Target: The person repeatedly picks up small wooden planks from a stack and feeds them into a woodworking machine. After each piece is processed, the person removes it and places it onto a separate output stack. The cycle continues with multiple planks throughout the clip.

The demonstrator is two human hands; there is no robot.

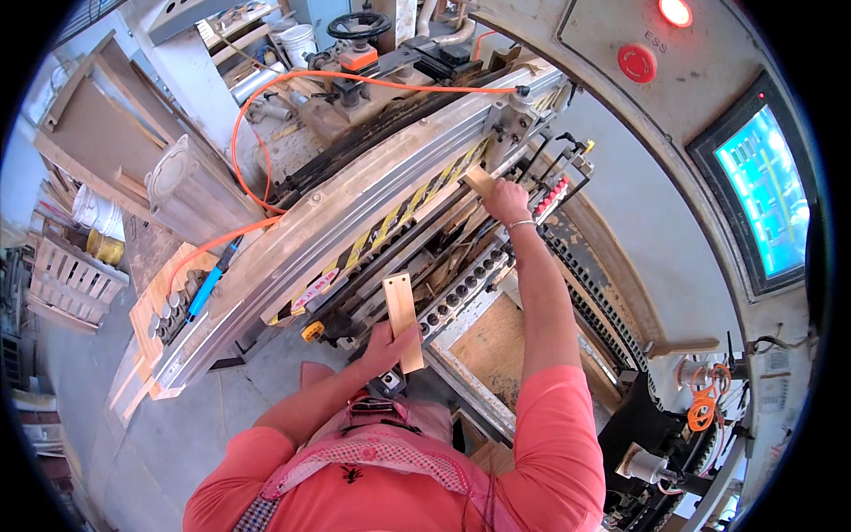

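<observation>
My left hand (pixel 387 348) is closed around a short, pale wooden board (pixel 401 304), which stands tilted near my body and shows small dark holes at its upper end. Farther off, my right hand (pixel 508 202) grips a second wooden piece (pixel 480 182) beside the machine's rail. Only one end of that piece shows past my fingers. Between the two hands runs a bar with a row of black round cups (pixel 463 290). Yellow-and-black striped tape (pixel 390 222) lines the machine's long metal beam (pixel 355 164).
To the right, a control panel carries a red button (pixel 636 63) and a lit screen (pixel 764 195). An orange hose (pixel 381 82) loops over the beam. A blue tool (pixel 213 282) lies at the beam's left end. A white crate (pixel 75 279) stands on the floor at left.
</observation>
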